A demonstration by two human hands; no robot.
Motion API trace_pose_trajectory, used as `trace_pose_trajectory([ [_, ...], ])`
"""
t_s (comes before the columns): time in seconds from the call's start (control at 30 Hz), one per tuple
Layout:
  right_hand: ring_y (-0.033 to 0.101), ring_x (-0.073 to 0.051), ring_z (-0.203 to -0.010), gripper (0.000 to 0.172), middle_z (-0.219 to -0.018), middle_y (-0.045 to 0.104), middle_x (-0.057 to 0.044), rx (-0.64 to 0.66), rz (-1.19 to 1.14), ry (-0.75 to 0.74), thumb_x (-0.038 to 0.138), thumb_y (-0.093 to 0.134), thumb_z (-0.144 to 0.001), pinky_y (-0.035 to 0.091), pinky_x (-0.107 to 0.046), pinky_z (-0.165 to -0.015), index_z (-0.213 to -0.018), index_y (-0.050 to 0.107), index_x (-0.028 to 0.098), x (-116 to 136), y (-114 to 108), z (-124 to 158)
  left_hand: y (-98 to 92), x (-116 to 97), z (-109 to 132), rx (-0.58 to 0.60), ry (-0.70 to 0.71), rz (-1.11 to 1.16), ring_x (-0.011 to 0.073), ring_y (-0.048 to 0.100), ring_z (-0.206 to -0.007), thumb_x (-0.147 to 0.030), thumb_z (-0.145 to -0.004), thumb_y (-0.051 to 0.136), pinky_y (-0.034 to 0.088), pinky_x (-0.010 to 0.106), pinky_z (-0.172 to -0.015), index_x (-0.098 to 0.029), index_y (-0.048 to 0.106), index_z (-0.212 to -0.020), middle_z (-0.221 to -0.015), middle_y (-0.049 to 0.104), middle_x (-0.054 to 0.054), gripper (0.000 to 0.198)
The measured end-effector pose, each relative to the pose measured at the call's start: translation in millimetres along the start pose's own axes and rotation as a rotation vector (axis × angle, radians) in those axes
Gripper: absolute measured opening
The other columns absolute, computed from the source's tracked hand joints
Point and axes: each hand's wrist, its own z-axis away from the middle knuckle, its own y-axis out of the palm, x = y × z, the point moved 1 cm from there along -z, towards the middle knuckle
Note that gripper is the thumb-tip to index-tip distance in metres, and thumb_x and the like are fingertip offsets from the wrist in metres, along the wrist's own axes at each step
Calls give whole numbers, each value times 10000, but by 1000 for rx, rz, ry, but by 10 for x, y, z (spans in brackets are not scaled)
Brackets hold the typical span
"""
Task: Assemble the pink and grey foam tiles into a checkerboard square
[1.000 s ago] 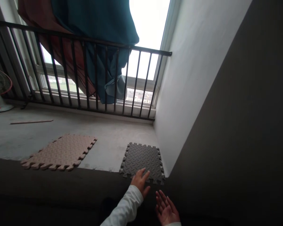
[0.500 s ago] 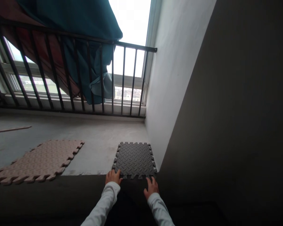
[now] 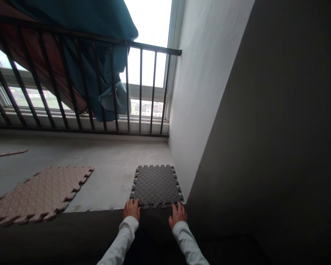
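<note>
A dark grey foam tile [image 3: 156, 186] with toothed edges lies flat on the pale ledge, in the corner beside the wall. My left hand [image 3: 131, 209] is at the tile's near left corner, its fingers spread and fingertips at the edge. At the near right corner, my right hand [image 3: 178, 214] has its fingers apart, tips against the tile's edge. Neither hand is closed round anything. Further left, a brownish-pink foam tile [image 3: 44, 191] of the same pattern rests on the ledge, its near edge reaching over the ledge's front.
Behind the ledge [image 3: 110, 187] runs a black metal railing [image 3: 154, 47], with a teal and red curtain [image 3: 99, 22] and a window beyond. A thin pinkish strip [image 3: 9, 154] lies at far left. A wall [image 3: 198, 92] rises on the right.
My right hand has moved slightly up to the grey tile's near edge. The view has shifted a little, and the tile appears nearly unmoved on the ledge.
</note>
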Motion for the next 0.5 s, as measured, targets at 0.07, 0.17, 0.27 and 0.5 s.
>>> trace_pose_trajectory([
  [0.07, 140, -315, -1224, 551, -1309, 279, -117, -10, 71, -19, 91, 578, -492, 91, -478, -969, -1021, 531, 237, 61, -33, -59, 4, -7, -14, -1, 14, 3, 203, 388, -1066, -192, -703, 475, 265, 272, -911, -207, 533, -1058, -1107, 490, 87, 360],
  [0.17, 99, -321, -1237, 603, -1329, 254, -127, -2, 100, -2, 76, 616, -458, 84, -465, -971, -1038, 528, 219, 180, -62, -191, 16, 10, -27, 7, 49, 12, 202, 395, -1065, -215, -702, 464, 268, 281, -914, -192, 526, -1057, -1100, 503, 87, 361],
  [0.27, 123, -334, -1229, 606, -1297, 320, -128, 24, 135, 41, 121, 680, -421, 74, -502, -956, -1000, 545, 239, 283, -79, -337, -11, 144, -52, 52, 84, 21, 180, 395, -1082, -233, -720, 425, 239, 295, -948, -189, 500, -1084, -1139, 500, 73, 375],
  [0.5, 485, -310, -1005, 518, -999, 590, -144, 239, 593, 28, 318, 723, -424, 324, -493, -818, -915, 586, 227, 462, -201, -565, -542, 1343, -220, 85, -165, -118, 185, 303, -1183, -88, -650, 430, 253, 325, -962, -186, 409, -1183, -1315, 328, 86, 543],
])
